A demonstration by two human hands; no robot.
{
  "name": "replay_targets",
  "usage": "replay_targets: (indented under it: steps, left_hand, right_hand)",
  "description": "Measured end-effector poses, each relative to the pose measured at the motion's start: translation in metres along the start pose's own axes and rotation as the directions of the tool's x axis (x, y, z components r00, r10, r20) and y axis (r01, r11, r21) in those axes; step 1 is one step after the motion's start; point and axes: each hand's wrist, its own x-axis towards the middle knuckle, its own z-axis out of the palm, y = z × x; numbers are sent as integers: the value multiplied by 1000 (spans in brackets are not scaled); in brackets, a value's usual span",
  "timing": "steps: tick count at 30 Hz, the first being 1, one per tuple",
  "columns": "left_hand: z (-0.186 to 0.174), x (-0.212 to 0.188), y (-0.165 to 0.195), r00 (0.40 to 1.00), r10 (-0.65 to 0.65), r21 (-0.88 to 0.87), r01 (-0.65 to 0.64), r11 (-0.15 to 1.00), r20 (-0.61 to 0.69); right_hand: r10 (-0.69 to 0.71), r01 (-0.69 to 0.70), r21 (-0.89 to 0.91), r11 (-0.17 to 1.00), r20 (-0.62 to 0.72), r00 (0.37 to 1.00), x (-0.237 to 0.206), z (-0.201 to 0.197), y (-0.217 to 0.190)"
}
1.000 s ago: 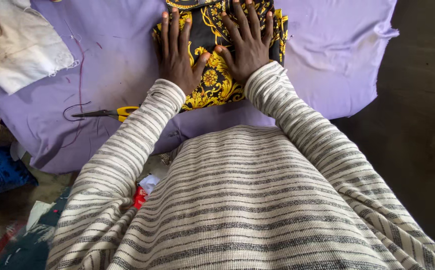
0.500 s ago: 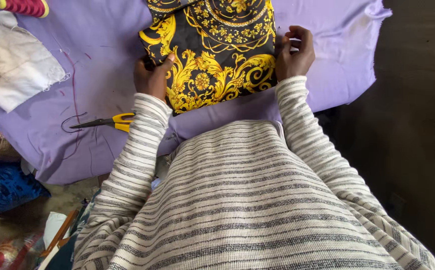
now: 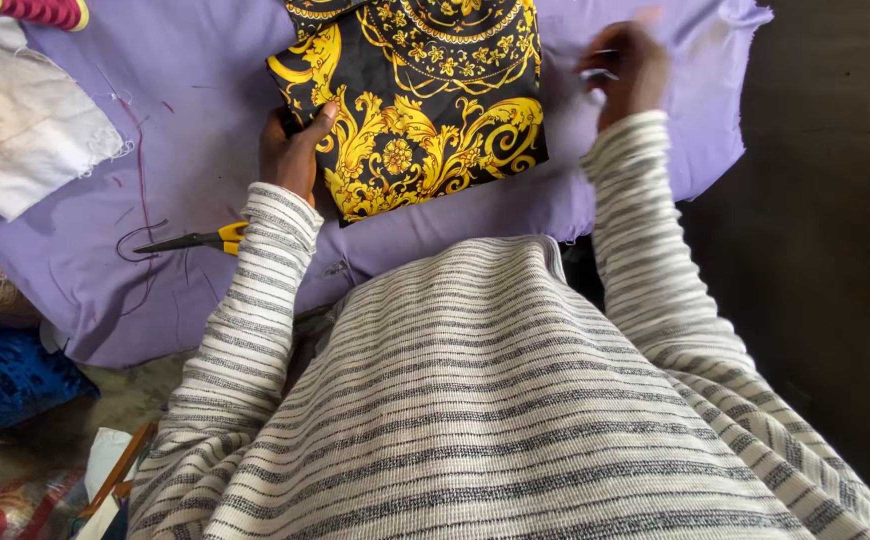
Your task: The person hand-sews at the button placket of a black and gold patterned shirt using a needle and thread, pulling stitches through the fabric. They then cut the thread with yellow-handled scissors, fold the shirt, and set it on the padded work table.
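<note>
At far left a crumpled white cloth scrap [image 3: 20, 125] lies on the lilac fabric sheet [image 3: 185, 150], with a red thread spool [image 3: 45, 10] at the top edge. Yellow-handled scissors [image 3: 195, 240] rest just beside the striped left sleeve. The left hand [image 3: 295, 150] pinches the left edge of the black cloth with gold baroque print [image 3: 415, 100], thumb on top. That cloth lies flat on the lilac sheet. The right hand [image 3: 625, 65] is blurred, clear of the cloth; whether its grip holds anything I cannot tell.
</note>
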Motion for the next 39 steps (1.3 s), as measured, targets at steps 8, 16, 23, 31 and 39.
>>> replay_targets:
  steps: [8,16,23,31,39]
  left_hand:
    - [9,-9,-15,992,36,-161,-16,987,123]
    - [15,-56,-71,947,-231,-362,300,883,222]
    - [39,-120,-117,835,-417,-334,532,778,359]
    - [41,-118,-90,875,-315,-412,458,788,369]
    - [78,-122,-64,944,-210,-245,273,930,253]
  right_hand:
    - [250,-239,-119,964,94,964,-13,-11,16]
    - [424,-388,-234,891,131,896,-60,4,32]
    - [-258,288,-634,718,141,956,-49,-34,6]
    - [-229,248,41,968,552,802,-117,76,45]
    - [-5,91,-106,990,624,781,-110,84,48]
